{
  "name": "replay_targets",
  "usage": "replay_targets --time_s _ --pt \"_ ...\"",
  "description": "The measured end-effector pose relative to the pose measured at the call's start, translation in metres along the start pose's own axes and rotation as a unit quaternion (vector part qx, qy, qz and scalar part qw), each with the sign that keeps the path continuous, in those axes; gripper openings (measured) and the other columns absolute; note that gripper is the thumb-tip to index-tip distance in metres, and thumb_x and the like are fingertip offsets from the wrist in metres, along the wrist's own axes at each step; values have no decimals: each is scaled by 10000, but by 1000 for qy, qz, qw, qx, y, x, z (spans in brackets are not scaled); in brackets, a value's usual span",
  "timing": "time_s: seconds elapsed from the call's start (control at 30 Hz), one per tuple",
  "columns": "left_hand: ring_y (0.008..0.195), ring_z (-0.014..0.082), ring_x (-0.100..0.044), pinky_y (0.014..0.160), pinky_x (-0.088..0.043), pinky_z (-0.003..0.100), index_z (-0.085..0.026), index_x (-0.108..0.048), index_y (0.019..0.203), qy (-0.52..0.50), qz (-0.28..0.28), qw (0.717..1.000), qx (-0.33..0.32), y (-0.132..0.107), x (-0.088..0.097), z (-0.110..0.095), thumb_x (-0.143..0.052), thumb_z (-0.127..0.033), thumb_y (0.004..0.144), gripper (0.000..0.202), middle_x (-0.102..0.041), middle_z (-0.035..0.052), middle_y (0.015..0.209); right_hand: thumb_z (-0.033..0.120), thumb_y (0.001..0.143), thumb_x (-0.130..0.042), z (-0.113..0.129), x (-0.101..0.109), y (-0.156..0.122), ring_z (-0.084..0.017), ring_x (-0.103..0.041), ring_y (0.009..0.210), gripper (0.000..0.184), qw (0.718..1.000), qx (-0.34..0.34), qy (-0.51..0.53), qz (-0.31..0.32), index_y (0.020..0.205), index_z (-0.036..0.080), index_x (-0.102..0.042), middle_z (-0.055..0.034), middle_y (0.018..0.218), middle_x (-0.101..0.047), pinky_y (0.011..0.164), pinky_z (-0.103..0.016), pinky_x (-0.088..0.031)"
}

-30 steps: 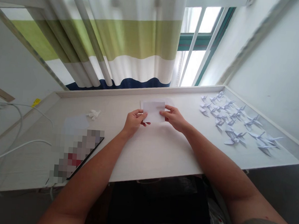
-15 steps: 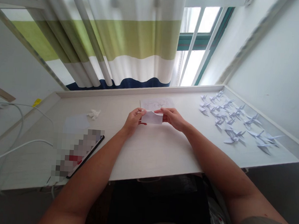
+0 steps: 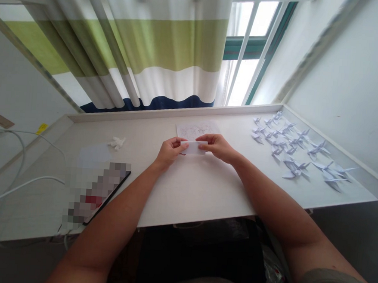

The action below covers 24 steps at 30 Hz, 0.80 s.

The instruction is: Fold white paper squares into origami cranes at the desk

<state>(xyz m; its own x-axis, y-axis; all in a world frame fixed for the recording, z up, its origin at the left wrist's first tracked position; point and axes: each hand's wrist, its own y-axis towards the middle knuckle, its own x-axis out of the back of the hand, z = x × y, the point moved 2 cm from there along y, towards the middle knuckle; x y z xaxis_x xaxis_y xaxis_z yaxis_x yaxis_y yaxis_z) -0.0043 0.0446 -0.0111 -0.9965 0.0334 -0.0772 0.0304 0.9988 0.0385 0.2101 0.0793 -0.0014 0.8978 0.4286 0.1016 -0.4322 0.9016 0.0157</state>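
A small folded piece of white paper [image 3: 193, 148] is held between both hands, above the middle of the white table. My left hand [image 3: 171, 152] pinches its left end, thumb on the near side. At the right end, my right hand [image 3: 217, 147] is closed on the paper with the thumb pressed against its front. Part of the fingers behind the paper is hidden. Just beyond the hands lies a sheet with printed or drawn marks [image 3: 196, 130], flat on the table.
Several folded paper cranes [image 3: 292, 144] stand at the right of the table [image 3: 198, 194]. On the left lie a crumpled tissue [image 3: 116, 143], blank paper [image 3: 92, 155], a blurred device with a dark edge [image 3: 107, 196] and white cables [image 3: 20, 194]. A raised rim borders the back.
The paper's raised, bent upper edge now lies straight, and the paper looks lower and narrower. My right thumb has come round to its front. The view has shifted slightly.
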Motion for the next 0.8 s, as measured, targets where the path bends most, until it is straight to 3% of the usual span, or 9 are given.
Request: replay_targets --time_s 0.1,0.23,0.37,0.6,0.7,0.8 --pt "763 174 -689 695 -560 290 -130 -786 959 10 7 1000 -5 0 1 2 -963 -477 637 506 -788 61 828 363 729 -908 4 -2 -3 -156 -633 739 360 999 -15 -13 38 1019 172 -815 -48 873 -771 644 -288 -459" --pt "753 180 -710 736 -556 310 -123 -808 988 15 42 999 -10 -2 1 3 -959 -534 664 544 -814 86 863 489 830 -822 6 -2 -4 -150 -609 733 341 998 -12 -52 33 924 161 -824 -40 819 -753 655 -295 -424" --pt "765 186 -723 740 -551 313 -130 -811 1037 24 81 996 -17 -3 -1 3 -944 -523 702 533 -813 81 869 471 809 -837 3 0 -3 -172 -646 805 331 997 -1 -60 50 923 161 -846 -54 881 -788 747 -321 -447" --pt "722 148 -673 712 -538 293 -132 -800 1117 41 92 994 -37 -3 -1 0 -933 -455 725 525 -782 47 826 511 811 -838 6 -3 -5 -161 -629 761 356 994 0 -79 71 918 172 -852 -52 866 -790 707 -316 -432" --pt "764 153 -675 707 -539 282 -137 -788 1126 26 61 996 -50 -4 -4 -3 -929 -505 732 557 -788 57 879 518 748 -886 6 -8 -4 -167 -637 738 384 999 -1 -27 42 874 161 -821 -58 832 -783 677 -310 -446" --pt "795 167 -688 729 -551 290 -148 -788 1037 -2 29 998 -61 -4 -7 -3 -923 -564 725 537 -794 71 918 545 689 -923 4 -12 0 -167 -641 724 445 998 25 56 -33 860 164 -770 -51 816 -768 640 -294 -450"
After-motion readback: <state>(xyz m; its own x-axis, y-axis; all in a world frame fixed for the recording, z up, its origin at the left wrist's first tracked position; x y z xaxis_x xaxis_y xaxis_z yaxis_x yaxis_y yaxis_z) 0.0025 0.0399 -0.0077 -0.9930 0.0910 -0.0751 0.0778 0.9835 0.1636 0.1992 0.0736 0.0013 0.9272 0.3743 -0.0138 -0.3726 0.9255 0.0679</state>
